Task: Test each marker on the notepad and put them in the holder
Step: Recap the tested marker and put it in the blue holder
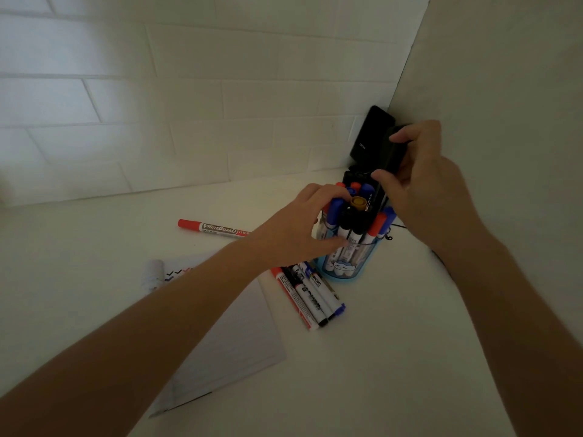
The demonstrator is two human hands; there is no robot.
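Note:
A clear blue holder (345, 269) stands on the white table, packed with several markers, caps up. My left hand (296, 227) wraps around the holder's left side and the markers in it. My right hand (422, 184) grips a thick black marker (389, 162) by its upper end, the marker's lower end down among the others in the holder. Several markers (310, 294) lie in a bunch in front of the holder. A single red whiteboard marker (211, 228) lies to the left. The white notepad (239, 335), with small check marks near its top, lies partly under my left forearm.
A black box-like device (370, 137) leans in the corner behind the holder, where the tiled back wall meets the plain right wall (504, 74). A thin black cord (398, 228) runs along the table by the right wall. A crumpled white paper (153, 273) lies by the notepad's top.

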